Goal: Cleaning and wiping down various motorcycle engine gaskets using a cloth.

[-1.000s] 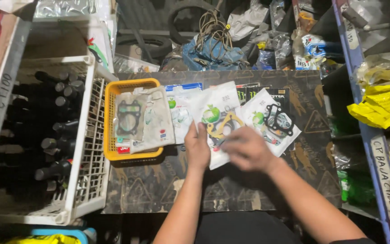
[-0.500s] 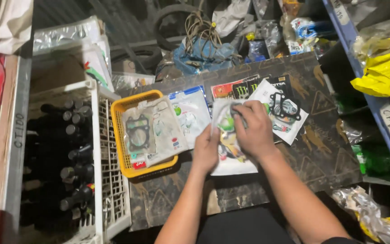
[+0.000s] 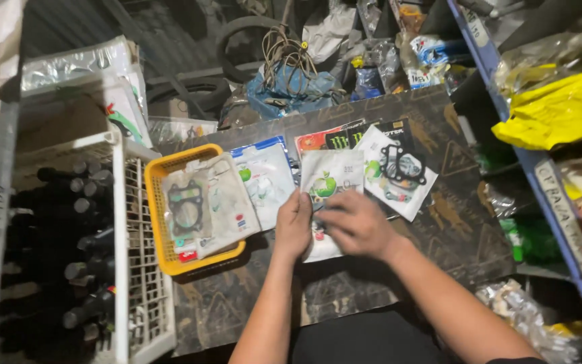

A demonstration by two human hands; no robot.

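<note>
Two hands close on one gasket packet

Both hands now sit together on the white gasket packet (image 3: 331,185). A second ago the right hand (image 3: 358,226) lay further right, over the neighbouring packet (image 3: 399,172), now uncovered beyond its knuckles. The left hand (image 3: 294,226) pinches the packet's left edge; the right hand's fingers curl over its lower half. The yellow basket (image 3: 159,222) lies left of the left hand.

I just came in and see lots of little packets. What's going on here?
A person sits at a dark patterned board with both hands on a clear gasket packet. The left hand grips its edge and the right hand lies over its lower part. More gasket packets are spread beside it, and a yellow basket on the left holds a few others.
</note>
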